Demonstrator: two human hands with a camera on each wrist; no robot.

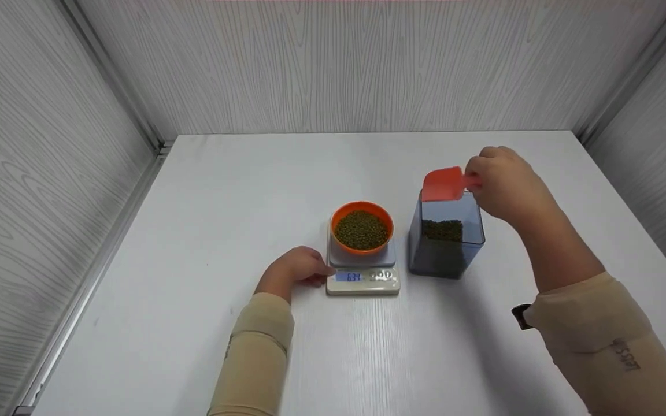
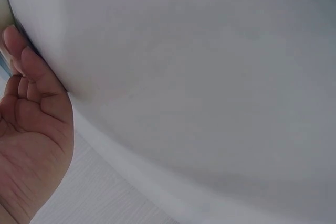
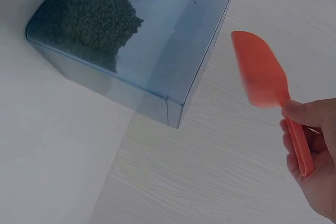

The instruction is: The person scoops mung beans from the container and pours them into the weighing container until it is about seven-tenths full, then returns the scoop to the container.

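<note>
My right hand (image 1: pixel 506 182) grips a red-orange scoop (image 1: pixel 443 184) by its handle. In the head view the scoop overlaps the far rim of a clear bluish square container (image 1: pixel 451 257), partly filled with small green beans (image 1: pixel 443 230). Its blade (image 3: pixel 260 69) looks bare of beans in the right wrist view. An orange bowl (image 1: pixel 362 252) full of the same beans stands on a white digital kitchen scale (image 1: pixel 391 283) with a lit display. At the scale's left edge, my left hand (image 1: pixel 301 264) touches it with its fingertips; the other fingers bend under.
The white table (image 1: pixel 240 190) carries the scale, with the container just right of it. Grey wood-grain panels (image 1: pixel 333 69) rise at the back and both sides. A small dark object (image 1: pixel 522 316) shows at the right sleeve's cuff.
</note>
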